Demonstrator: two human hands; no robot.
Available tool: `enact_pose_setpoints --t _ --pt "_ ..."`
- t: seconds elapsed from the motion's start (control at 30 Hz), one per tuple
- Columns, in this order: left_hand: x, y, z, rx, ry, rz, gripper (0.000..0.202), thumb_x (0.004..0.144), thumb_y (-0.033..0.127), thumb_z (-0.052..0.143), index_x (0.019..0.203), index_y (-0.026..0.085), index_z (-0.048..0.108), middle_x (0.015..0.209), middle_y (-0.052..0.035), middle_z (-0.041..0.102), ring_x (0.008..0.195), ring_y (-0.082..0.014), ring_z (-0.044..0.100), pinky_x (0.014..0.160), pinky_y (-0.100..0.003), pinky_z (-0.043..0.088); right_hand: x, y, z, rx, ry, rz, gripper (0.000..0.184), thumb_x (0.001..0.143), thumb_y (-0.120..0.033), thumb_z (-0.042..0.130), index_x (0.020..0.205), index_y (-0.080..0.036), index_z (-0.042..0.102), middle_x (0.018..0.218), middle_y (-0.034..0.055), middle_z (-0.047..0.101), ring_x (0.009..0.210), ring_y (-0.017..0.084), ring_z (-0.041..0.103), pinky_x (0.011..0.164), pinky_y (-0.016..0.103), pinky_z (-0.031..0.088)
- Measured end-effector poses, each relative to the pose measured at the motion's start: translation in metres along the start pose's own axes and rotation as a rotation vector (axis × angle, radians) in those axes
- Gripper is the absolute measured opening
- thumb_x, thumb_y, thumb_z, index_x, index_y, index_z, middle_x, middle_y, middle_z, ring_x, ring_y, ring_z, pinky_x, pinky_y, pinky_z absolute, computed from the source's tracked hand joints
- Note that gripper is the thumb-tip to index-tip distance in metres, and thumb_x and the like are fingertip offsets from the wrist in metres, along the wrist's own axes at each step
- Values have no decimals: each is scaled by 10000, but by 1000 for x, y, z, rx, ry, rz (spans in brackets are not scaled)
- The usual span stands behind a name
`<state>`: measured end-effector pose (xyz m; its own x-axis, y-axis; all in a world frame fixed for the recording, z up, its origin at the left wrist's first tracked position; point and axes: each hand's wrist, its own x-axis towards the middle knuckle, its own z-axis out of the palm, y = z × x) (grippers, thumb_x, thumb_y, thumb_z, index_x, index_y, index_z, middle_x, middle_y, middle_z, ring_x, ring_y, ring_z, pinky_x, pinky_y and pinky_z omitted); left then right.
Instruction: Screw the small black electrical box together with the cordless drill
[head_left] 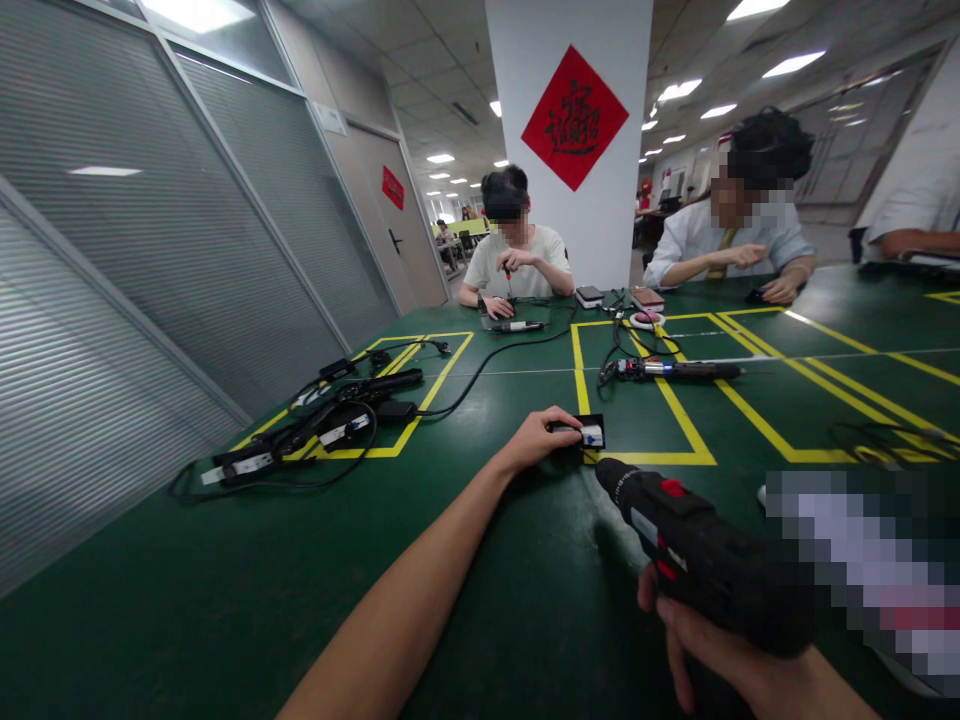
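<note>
My left hand (538, 436) reaches forward over the green table (225, 600) and its fingers close on a small black box with a white label (587, 433) lying on a yellow floor-tape line. My right hand (720, 660), low at the right, grips a black power screwdriver with red buttons (690, 545). Its nose points up and left toward the small box, a short gap away.
A tangle of black adapters and cables (322, 425) lies at the left. Another screwdriver (675, 369) rests mid-table. Across the table sit a person holding a tool (517, 262) and a person in a white shirt (731, 240). A blurred object (870, 560) is at right.
</note>
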<state>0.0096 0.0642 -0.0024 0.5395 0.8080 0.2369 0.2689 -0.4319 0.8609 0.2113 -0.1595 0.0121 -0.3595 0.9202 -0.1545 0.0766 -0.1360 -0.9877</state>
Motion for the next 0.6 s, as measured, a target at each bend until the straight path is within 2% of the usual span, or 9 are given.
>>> enact_pose_setpoints --t 0.13,0.23,0.33,0.47,0.6 --pt "0 0 0 -3 6 -17 281 704 326 636 927 157 656 977 -56 602 868 -149 550 792 -254 414 0 -1 -1 41 -10 0 290 839 -489 485 920 -210 483 450 -60 571 435 163 613 475 267 408" --pt "-1 2 0 2 8 -21 284 701 330 638 927 158 658 979 -56 601 871 -149 549 796 -255 412 -1 -6 -1 -3 16 15 221 858 -428 490 864 -208 470 513 -51 600 444 141 608 505 263 406" --pt "-1 3 0 8 8 -20 285 700 330 639 928 159 659 975 -55 602 879 -152 547 807 -259 409 -2 -9 -1 -20 -17 9 206 872 -407 478 849 -203 462 516 -37 609 459 151 611 487 258 387" --pt "-1 3 0 4 6 -12 278 704 320 636 929 159 656 961 -52 601 881 -154 546 808 -263 408 -2 -10 1 -17 2 74 187 880 -378 472 884 -191 459 501 -44 597 465 153 610 527 274 404" --pt "-1 3 0 0 4 10 272 706 316 634 927 160 656 960 -51 600 890 -156 544 811 -265 405 -4 -17 2 -53 -2 27 229 877 -421 459 873 -192 451 484 -34 604 470 167 609 519 283 389"
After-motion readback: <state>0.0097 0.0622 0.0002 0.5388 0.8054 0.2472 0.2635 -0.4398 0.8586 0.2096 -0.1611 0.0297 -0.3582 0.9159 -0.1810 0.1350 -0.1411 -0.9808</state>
